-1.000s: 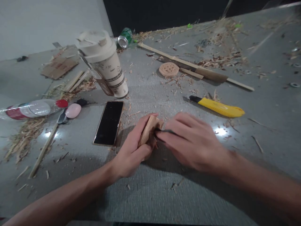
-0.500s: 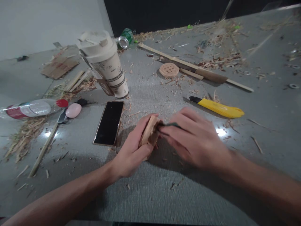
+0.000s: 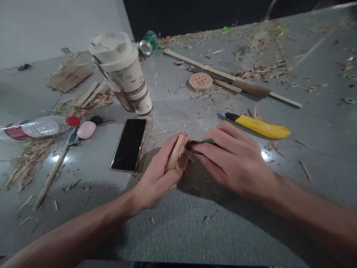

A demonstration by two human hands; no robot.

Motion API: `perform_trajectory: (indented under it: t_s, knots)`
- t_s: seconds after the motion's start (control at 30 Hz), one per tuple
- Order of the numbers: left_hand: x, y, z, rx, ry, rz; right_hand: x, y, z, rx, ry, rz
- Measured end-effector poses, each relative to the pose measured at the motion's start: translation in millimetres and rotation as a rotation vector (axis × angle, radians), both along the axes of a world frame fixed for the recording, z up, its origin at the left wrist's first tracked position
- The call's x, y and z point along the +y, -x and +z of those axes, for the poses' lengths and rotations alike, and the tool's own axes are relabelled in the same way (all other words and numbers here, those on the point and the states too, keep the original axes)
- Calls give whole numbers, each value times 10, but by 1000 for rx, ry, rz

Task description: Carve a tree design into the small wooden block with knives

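1. Head view, writing first: the tall paper cup (image 3: 126,70) at upper left carries dark printed bands and small marks, too blurred to read. The red label on the lying plastic bottle (image 3: 36,127) at the left edge and the green can (image 3: 148,42) at the top are unreadable too.
2. The wooden block (image 3: 176,156) sits at the frame's centre, just above the grey table (image 3: 178,227). It is pale tan with a flat, smooth face turned left and a rougher right end.
3. The left hand (image 3: 156,178) is wrapped around the block from below, fingers closed on it.
4. The right hand (image 3: 234,160) pinches a thin dark strip (image 3: 202,142) against the block's right end; what the strip is I cannot tell.
5. A black phone (image 3: 129,144) lies just left of the hands, a yellow utility knife (image 3: 260,126) to the right.
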State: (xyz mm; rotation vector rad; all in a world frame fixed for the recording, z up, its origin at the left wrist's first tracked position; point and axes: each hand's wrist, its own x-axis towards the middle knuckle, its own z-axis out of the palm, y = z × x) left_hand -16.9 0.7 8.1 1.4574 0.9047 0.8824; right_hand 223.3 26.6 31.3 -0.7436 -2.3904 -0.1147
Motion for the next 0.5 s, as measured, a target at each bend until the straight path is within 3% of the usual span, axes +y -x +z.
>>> perform_trajectory:
  t_s: [0.13, 0.5]
  knots:
    - [2, 9, 0, 9, -17, -33, -6, -2, 7, -21, 4, 64]
    - [-1, -1, -2, -19, 20, 3, -5, 6, 8, 9, 0, 18]
